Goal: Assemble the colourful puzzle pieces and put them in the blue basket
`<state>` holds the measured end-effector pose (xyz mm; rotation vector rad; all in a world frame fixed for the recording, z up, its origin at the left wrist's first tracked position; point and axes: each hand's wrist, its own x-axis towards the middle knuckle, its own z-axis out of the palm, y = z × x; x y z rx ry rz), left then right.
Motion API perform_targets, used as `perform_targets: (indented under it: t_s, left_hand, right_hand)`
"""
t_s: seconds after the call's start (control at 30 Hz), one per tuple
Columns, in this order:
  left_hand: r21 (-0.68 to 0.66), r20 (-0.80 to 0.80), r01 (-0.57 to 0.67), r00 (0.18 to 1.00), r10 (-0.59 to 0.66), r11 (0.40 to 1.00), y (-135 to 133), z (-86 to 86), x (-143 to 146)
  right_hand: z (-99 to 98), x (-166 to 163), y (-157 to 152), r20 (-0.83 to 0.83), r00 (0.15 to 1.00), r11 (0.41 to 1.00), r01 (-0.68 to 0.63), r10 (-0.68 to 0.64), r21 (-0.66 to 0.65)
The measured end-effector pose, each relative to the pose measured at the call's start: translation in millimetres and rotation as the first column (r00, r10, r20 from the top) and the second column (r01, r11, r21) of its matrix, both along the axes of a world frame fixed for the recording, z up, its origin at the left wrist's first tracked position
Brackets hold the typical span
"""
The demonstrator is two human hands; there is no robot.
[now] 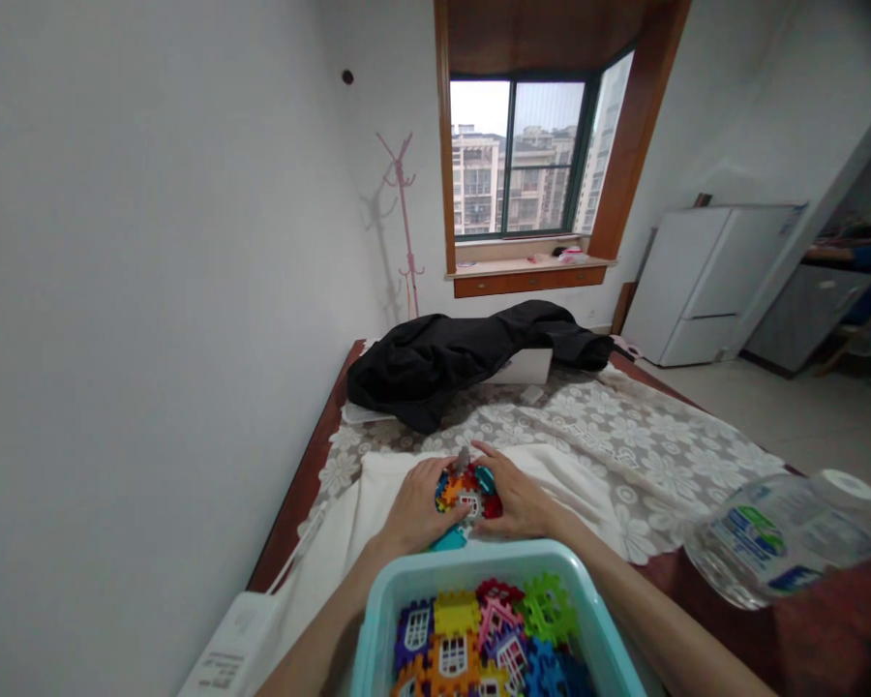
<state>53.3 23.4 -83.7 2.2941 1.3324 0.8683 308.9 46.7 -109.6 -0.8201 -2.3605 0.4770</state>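
Both forearms are bare to the elbow, with no sleeve, watch or ring showing on the left hand point(413, 508) or right hand point(519, 503).

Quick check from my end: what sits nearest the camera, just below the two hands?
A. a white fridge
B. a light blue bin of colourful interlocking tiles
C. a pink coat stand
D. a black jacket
B: the light blue bin of colourful tiles sits just below the left hand and right hand, which hold a tile assembly.

Both hands point(468, 503) clasp a colourful block cluster point(468, 491) beyond the teal basket point(384, 620)
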Motion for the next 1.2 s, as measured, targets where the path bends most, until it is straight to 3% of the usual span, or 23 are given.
perform_targets:
  t_s: [0.17,0.33,0.5,0.6,0.8,0.9,1.07,1.2]
  left_hand:
    - [0.002,0.044,0.032,0.999,-0.032,0.999,-2.0,3.1,-0.2]
    - [0.01,0.063,-0.007,0.998,0.006,1.0,-3.8,5.9,-3.1]
    - [-0.022,-0.184,0.1,0.978,-0.102,0.995,-4.0,4.7,-4.8]
    - [-0.049,-0.293,0.136,0.945,-0.144,0.99,-3.8,2.7,-6.0]
    - [0.009,-0.109,0.1,0.989,-0.098,0.995,-1.4,0.8,-9.1]
    - [-0.002,-0.06,0.086,0.995,-0.086,0.996,-0.1,0.1,-9.2]
    - [-0.022,-0.043,0.149,0.988,-0.15,0.989,0.2,-2.8,-9.4]
    - [0.063,-0.081,0.103,0.992,-0.098,0.993,2.5,-13.2,-15.6]
  right_hand:
    - [3.3,-1.3,0.2,0.054,0.997,0.998,-0.048,0.051,-0.042]
    - [18.6,4.6,-2.3,0.058,0.995,0.996,-0.078,0.075,0.046]
    - [30.7,12.0,-7.8,0.143,0.989,0.999,-0.046,0.045,0.003]
    - [23.0,6.4,-8.1,0.206,0.976,0.997,-0.055,0.064,-0.046]
    - [6.0,-6.4,-2.7,0.105,0.993,0.998,-0.045,0.048,-0.036]
    - [3.8,-6.9,-0.9,0.142,0.989,0.998,-0.036,0.042,-0.049]
    - [-1.8,-7.4,1.2,0.093,0.994,0.997,-0.054,0.059,-0.051]
    - [-4.1,-11.9,1.3,0.029,0.999,0.999,-0.04,0.039,0.034]
